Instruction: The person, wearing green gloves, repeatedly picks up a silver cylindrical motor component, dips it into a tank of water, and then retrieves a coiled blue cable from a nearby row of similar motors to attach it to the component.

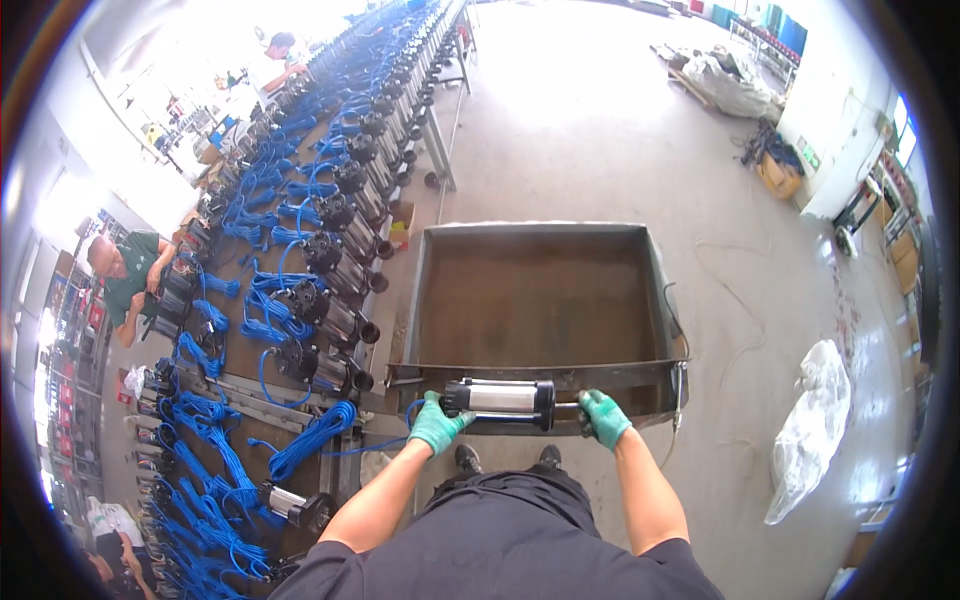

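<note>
A silver cylindrical pump with black end caps lies level in front of me, over the near edge of a metal water tank. My left hand, in a green glove, is closed round the pump's black left end, where a blue cable runs off to a coil on the left. At the other end a short metal rod sticks out. My right hand, also green-gloved, is closed on the rod's outer part; its fingers hide the tip.
Left of the tank runs a long bench with rows of similar pumps and blue cable coils. A person in a green shirt works beyond it. A hose hangs at the tank's right side; plastic sheeting lies on the floor farther right.
</note>
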The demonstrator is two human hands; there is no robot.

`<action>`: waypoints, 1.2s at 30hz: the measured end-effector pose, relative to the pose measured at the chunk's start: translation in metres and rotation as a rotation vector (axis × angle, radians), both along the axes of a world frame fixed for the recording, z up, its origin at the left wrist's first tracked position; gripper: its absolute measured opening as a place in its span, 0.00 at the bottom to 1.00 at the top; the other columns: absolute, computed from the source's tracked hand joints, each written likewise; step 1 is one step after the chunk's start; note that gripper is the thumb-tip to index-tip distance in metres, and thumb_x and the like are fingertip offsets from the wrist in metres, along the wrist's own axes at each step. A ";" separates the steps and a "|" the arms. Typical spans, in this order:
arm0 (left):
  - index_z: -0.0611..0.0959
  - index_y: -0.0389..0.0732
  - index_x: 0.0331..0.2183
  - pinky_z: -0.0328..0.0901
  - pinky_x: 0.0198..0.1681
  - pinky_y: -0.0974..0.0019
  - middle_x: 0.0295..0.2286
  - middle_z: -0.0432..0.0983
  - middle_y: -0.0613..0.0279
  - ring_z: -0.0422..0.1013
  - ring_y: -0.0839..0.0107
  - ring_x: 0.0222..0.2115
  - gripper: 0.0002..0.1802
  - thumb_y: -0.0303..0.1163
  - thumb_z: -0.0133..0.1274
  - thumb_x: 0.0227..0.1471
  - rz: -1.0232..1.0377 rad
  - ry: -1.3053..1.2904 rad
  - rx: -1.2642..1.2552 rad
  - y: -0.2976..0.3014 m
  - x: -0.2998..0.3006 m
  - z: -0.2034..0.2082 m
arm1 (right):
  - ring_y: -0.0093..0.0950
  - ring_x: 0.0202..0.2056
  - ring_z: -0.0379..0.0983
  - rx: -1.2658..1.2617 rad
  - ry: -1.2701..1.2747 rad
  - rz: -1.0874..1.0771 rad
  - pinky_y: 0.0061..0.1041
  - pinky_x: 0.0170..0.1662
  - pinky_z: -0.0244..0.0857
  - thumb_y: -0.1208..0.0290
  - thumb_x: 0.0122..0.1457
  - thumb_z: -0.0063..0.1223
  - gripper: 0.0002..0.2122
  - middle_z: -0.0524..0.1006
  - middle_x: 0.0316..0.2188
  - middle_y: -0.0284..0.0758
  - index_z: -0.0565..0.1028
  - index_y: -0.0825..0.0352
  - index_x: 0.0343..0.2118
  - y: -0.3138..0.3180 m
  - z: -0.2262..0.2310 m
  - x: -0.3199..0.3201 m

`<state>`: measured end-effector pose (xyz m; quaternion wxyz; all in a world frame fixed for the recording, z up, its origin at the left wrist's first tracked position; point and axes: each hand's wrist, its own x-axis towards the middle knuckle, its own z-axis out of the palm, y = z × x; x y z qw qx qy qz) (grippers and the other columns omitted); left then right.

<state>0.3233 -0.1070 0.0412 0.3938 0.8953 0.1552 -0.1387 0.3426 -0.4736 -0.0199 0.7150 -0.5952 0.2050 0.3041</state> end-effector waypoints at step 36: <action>0.68 0.33 0.50 0.70 0.49 0.59 0.41 0.79 0.49 0.75 0.59 0.42 0.44 0.45 0.76 0.40 -0.014 0.016 -0.017 0.003 0.006 -0.018 | 0.42 0.47 0.76 -0.953 -1.160 0.643 0.38 0.48 0.73 0.70 0.56 0.61 0.17 0.77 0.48 0.39 0.76 0.61 0.49 -0.017 0.027 -0.003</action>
